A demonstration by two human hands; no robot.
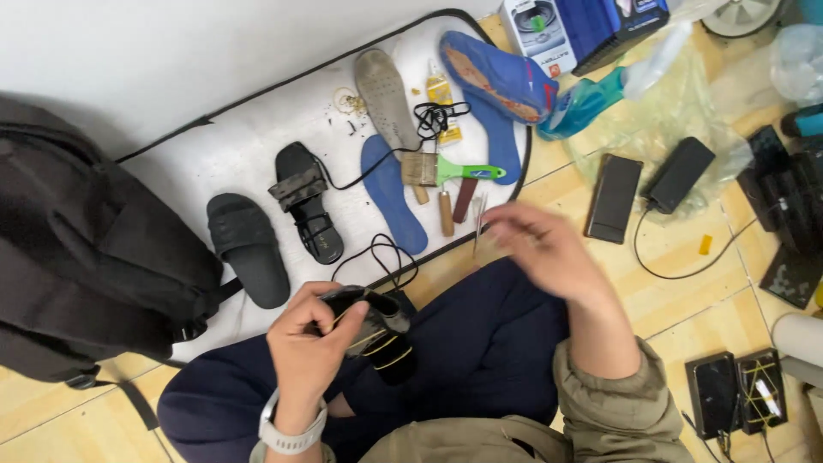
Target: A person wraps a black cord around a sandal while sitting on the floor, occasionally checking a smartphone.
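Note:
My left hand [310, 343] grips a black sandal [381, 330] with thin gold straps, held over my lap. A watch sits on that wrist. My right hand [540, 249] is raised in front of me, blurred, with its fingers pinched on a thin needle-like tool [477, 225]; a thread is too fine to make out. On the white mat [257, 129] beyond lie a matching black strappy sandal [310, 202], a black slide sandal [249, 249], a black cord [381, 257], two blue insoles [391, 193], a grey insole [387, 94] and a green-handled brush [446, 170].
A black backpack [86, 249] fills the left side. A glue tube [441, 99], wooden-handled tools [446, 213], a blue spray bottle [591, 99] and a box [583, 26] lie farther off. A phone [614, 197], a charger [679, 174] and two more devices [737, 390] rest on the tiled floor at right.

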